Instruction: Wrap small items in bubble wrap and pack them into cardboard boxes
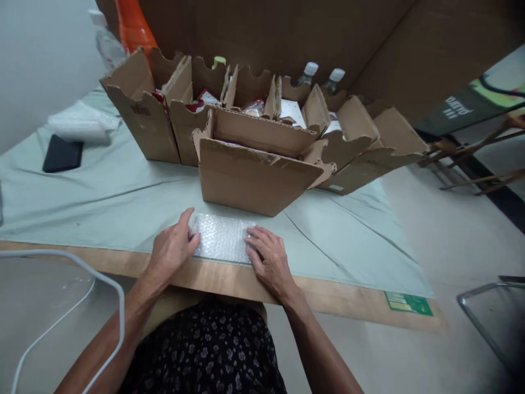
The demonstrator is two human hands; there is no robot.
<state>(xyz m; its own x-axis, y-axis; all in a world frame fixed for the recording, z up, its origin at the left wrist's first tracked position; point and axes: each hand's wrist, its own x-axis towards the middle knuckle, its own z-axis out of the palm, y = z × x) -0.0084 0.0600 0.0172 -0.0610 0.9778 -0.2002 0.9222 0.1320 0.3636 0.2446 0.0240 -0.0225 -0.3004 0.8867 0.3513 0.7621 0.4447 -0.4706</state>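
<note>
A flat, rectangular piece of bubble wrap [221, 236] lies on the pale green cloth, close to the table's front edge. I cannot make out whether anything is inside it. At its left end is my left hand [174, 243], thumb and forefinger apart, with the thumb tip at the wrap's edge. My right hand [268, 253] rests at the other end, its slightly bent fingers lying on the wrap. Just beyond stands an open cardboard box [250, 178], wider than it is deep.
Several open cardboard bins [151, 128] with packets inside stand in a row behind. At the left lie folded bubble wrap [82, 125] and a black flat object [63, 154]. A white cable [118, 306] loops at the front left. A metal frame [471, 306] stands right.
</note>
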